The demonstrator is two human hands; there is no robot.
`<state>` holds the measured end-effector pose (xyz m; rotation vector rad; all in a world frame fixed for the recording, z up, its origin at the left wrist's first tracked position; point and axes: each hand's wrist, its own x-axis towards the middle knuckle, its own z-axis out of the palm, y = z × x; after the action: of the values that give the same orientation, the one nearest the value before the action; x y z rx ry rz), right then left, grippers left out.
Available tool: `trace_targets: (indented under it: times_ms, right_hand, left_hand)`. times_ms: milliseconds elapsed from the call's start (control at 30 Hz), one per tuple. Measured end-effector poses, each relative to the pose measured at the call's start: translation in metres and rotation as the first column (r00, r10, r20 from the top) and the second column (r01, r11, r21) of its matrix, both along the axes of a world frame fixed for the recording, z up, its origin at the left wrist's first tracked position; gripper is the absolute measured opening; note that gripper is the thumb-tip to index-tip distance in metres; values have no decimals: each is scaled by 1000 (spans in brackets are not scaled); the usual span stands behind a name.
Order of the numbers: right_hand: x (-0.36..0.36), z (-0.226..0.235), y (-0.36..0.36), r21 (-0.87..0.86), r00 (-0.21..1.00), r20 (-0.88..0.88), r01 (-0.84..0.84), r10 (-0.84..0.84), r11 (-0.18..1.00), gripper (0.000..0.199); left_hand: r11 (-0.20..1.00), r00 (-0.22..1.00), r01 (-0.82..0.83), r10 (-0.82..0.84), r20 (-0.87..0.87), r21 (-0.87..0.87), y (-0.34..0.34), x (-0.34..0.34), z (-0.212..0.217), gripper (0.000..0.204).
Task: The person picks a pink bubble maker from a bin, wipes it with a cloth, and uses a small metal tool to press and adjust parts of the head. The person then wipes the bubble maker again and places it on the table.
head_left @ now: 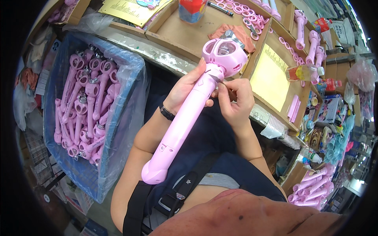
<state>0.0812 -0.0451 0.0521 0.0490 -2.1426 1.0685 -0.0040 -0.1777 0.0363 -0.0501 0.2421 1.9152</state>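
Note:
A pink toy wand [189,114] lies slantwise in front of me, its round windowed head up and its rounded butt end down toward my chest. My left hand [187,90] is closed around the shaft just below the head. At the wand's neck, my right hand [238,100] has its thumb and fingers pinched together around a thin dark piece [215,78], whose kind I cannot make out. A clear, silvery part [232,36] shows at the top of the wand's head.
To the left, a blue crate [102,173] lined with clear plastic holds several similar wands. Cardboard trays [173,31] on the bench hold pink rings [250,19], a yellow sheet [269,78] and a bottle [303,73]. More pink wand parts [313,188] are piled at lower right.

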Motion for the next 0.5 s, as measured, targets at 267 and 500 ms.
trace_targets:
  times_ms: [267,500]
  right_hand:
    - [3,3,2,-91,988,140,78,-65,993,10]
    - [2,1,2,-145,998,44,42,-36,988,11]
  left_hand:
    - [1000,1000,13,-13,-2,2,-1,0,2,55]
    - [1000,1000,16,-16,-11,16,-1,0,3,56]
